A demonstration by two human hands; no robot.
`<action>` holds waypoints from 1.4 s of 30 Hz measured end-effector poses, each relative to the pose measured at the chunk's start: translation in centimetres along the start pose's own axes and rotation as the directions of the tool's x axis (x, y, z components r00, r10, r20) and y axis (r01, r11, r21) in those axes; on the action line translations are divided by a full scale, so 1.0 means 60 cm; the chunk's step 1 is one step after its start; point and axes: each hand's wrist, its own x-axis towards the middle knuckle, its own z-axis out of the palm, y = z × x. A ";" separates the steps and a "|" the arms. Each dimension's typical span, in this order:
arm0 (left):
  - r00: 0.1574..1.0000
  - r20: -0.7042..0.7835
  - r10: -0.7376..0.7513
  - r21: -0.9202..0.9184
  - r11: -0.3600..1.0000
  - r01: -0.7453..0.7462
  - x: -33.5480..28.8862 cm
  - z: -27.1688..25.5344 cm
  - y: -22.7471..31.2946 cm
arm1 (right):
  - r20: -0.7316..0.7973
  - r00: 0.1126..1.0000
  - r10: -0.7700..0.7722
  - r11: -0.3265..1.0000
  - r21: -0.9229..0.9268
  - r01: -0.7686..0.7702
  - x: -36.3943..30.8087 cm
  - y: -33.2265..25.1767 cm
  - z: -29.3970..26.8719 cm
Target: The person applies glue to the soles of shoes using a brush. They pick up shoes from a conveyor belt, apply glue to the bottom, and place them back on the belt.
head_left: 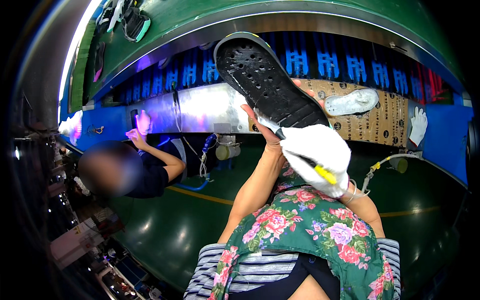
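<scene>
My bare left hand (270, 135) is closed round a black shoe sole (255, 75), the thumb along its near edge and fingertips showing on the far side. Several small holes dot the sole's upturned face, and wet-looking streaks shine on it. In a white knitted glove, my right hand (320, 152) grips a brush (325, 174) with a yellow handle. Its dark neck and pale tip come out of the fist and touch the sole's left edge. Most of the brush is hidden by the glove.
A white-coated sole (351, 102) lies on printed cardboard (370, 127) over the metal bench (205, 107). Beyond stand blue racks (297, 55) under a green shelf (320, 15) with shoes. A glove (418, 126) lies at right. At left a co-worker (150, 172) holds a pinkish-lit piece.
</scene>
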 end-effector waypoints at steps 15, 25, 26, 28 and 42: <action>0.999 0.005 0.037 -0.022 0.999 -0.037 0.027 -0.004 0.014 | -0.092 0.987 0.130 0.991 0.015 -0.130 0.000 0.008 -0.016; 0.984 0.167 0.069 -0.033 0.997 -0.064 0.035 0.000 0.027 | -0.055 0.998 0.028 0.999 -0.042 -0.030 -0.003 0.029 -0.028; 0.986 0.139 0.091 -0.057 0.995 -0.084 0.034 0.003 0.027 | 0.014 0.998 -0.063 0.993 -0.104 0.064 -0.009 0.031 -0.028; 0.995 0.102 0.006 0.019 1.000 -0.008 0.024 -0.004 0.036 | 0.090 0.991 -0.102 0.991 -0.076 0.109 -0.018 0.022 -0.019; 0.990 0.135 0.038 0.033 0.999 -0.043 0.023 0.011 0.052 | 0.196 0.938 0.287 0.831 0.436 -0.345 -0.022 0.027 -0.034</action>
